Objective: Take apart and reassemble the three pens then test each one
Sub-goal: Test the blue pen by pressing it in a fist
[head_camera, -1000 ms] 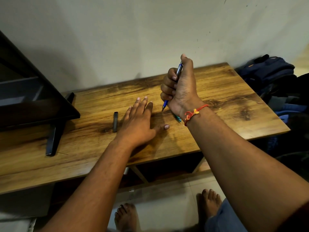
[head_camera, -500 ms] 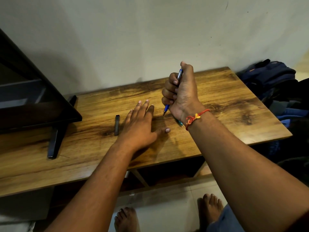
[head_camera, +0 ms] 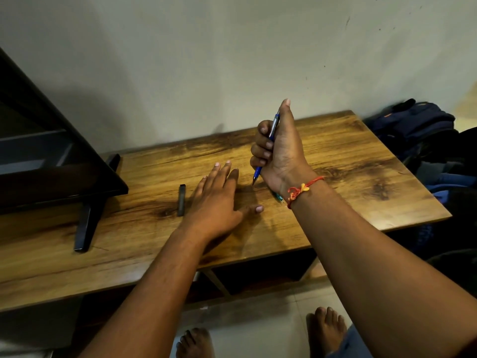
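Wooden table against plain wall. Right hand fisted round blue pen, near upright, tip down just above the wood, thumb straight up. Left hand palm-down on table, fingers straight, holding nothing. Green pen mostly hidden behind right wrist. Black stick just beside left hand.

Two pens are counted, one blue pen and one green pen mostly hidden, together with one dark stick, two hands, a left hand and a right hand, two bare feet, one wooden table, one thread bracelet and one screen
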